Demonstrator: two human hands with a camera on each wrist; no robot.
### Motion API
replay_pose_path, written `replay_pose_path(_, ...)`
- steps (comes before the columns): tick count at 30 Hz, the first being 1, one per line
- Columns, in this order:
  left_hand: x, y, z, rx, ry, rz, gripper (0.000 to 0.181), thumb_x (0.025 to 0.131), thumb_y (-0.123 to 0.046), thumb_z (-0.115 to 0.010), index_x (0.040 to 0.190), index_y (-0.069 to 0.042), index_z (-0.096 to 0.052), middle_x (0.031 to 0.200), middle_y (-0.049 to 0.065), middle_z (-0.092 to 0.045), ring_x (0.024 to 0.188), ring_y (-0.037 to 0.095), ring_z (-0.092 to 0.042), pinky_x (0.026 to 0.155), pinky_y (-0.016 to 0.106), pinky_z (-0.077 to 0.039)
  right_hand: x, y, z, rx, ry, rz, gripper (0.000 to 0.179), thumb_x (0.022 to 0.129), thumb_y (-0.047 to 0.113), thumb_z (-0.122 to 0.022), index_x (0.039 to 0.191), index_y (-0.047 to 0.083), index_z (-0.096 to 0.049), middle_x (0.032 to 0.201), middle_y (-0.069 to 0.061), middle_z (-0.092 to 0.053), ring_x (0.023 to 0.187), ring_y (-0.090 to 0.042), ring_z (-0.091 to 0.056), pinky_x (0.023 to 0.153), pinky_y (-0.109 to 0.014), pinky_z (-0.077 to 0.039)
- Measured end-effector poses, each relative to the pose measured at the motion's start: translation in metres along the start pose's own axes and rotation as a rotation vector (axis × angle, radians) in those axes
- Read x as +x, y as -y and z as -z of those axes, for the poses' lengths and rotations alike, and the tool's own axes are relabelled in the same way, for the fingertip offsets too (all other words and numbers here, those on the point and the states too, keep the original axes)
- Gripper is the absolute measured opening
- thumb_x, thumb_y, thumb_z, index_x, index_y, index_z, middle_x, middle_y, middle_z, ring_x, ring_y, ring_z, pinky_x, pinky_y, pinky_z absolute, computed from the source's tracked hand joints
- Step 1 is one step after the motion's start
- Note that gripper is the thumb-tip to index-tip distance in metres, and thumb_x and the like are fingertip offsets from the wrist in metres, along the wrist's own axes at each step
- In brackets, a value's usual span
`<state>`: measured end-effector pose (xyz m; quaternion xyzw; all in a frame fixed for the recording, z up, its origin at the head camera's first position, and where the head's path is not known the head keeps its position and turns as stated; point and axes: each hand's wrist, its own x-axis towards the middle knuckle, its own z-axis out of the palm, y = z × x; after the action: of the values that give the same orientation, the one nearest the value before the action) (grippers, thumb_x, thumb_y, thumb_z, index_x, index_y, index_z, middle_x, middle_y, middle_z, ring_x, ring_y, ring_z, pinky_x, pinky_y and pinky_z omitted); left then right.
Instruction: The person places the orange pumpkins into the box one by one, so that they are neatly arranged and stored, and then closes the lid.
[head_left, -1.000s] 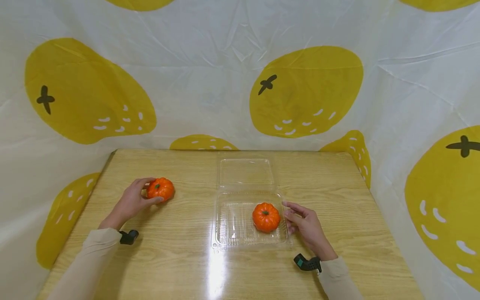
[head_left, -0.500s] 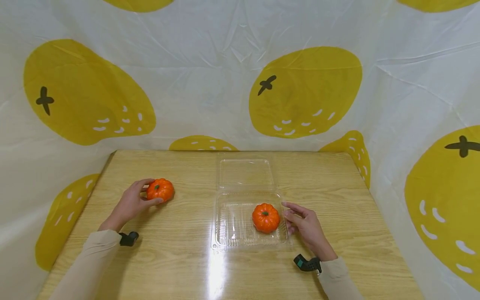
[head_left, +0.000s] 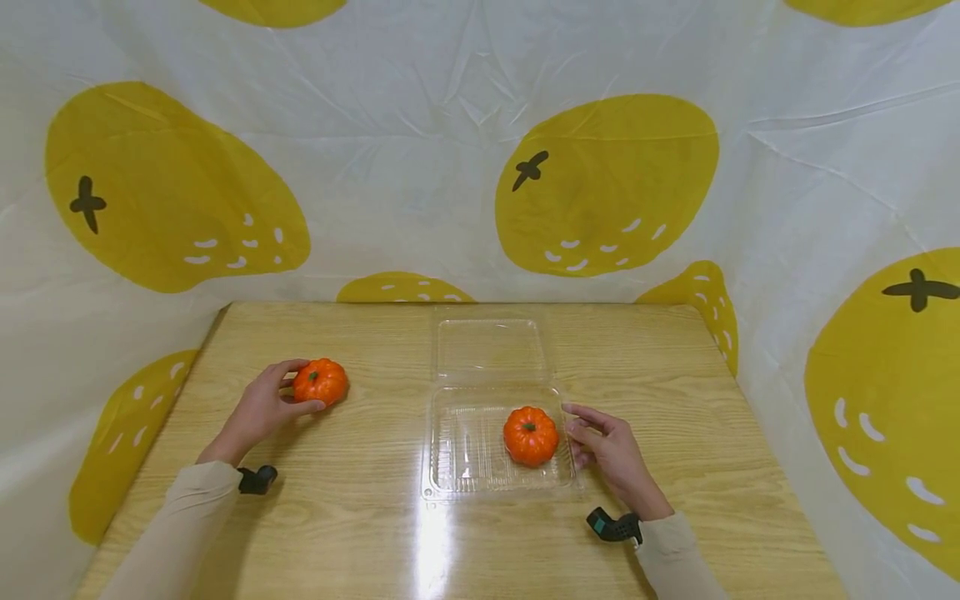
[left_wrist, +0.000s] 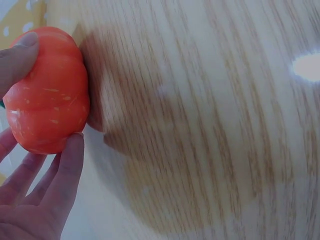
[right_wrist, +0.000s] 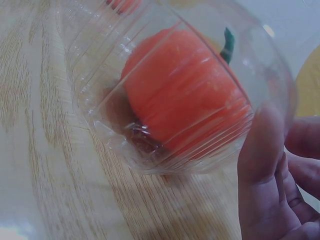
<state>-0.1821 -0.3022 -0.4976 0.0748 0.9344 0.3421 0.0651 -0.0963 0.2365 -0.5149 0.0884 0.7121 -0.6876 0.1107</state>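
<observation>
Clamping squat orange pumpkin [head_left: 321, 383] betw. thumb & fingers of L hand [head_left: 264, 408], over L side of wood table [head_left: 360, 533]; can't tell if lifted or resting. Far nearer L hand than R. Lying well L of, & a bit farther from body than, clear tray [head_left: 480, 450] w/ lid [head_left: 491, 350] folded back. Showing no obvious long axis from above. Touching tray's R edge w/ R hand [head_left: 611, 450]; can't tell if pinching. Also visible: 2nd pumpkin [head_left: 531, 437], in tray's R half, near R hand.
</observation>
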Motion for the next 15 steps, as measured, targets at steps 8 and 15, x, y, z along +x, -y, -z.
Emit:
replay_pose_path(8, -0.0024, -0.0043, 0.0005, 0.014, 0.002, -0.012, 0.081, 0.087, -0.030, -0.085, 0.150, 0.002, -0.044, 0.153, 0.031, -0.045, 0.128, 0.055, -0.056, 0.105, 0.064, -0.052, -0.0003, 0.0007, 0.0004, -0.005, 0.000, 0.001, 0.049, 0.102, 0.013, -0.065, 0.144, -0.008, -0.054, 0.083, 0.007, -0.064, 0.063, -0.007, -0.058, 0.054, -0.022, -0.056)
replay_pose_path(15, -0.0071, -0.0083, 0.0042, 0.018, -0.008, -0.022, 0.081, 0.087, -0.029, -0.085, 0.150, 0.003, -0.044, 0.151, 0.031, -0.045, 0.127, 0.055, -0.057, 0.103, 0.063, -0.054, -0.0004, 0.0003, -0.0001, 0.001, -0.003, -0.005, 0.048, 0.102, 0.012, -0.066, 0.144, -0.006, -0.055, 0.087, 0.007, -0.063, 0.063, -0.007, -0.057, 0.054, -0.022, -0.056)
